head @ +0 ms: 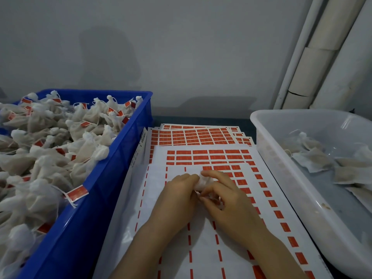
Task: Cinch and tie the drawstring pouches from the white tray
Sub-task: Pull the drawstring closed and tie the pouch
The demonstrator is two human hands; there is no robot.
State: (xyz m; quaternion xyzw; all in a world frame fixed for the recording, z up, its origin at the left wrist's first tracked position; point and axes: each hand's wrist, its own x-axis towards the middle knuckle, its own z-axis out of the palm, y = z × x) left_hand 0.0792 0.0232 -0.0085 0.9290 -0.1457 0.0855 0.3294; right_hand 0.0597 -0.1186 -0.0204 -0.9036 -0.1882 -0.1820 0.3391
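Observation:
A small white drawstring pouch (205, 181) sits between my two hands over the sticker sheets in the middle. My left hand (179, 195) grips it from the left with curled fingers. My right hand (225, 195) holds it from the right, fingers bent over its top and lower end; most of the pouch is hidden by my fingers. The white tray (281, 158) stands at the right and holds several flat, open pouches (314, 158).
A blue crate (112, 158) at the left is heaped with tied pouches carrying red labels. Sheets of red stickers (201, 156) cover the table between crate and tray. A grey wall and white pipes (314, 63) rise behind.

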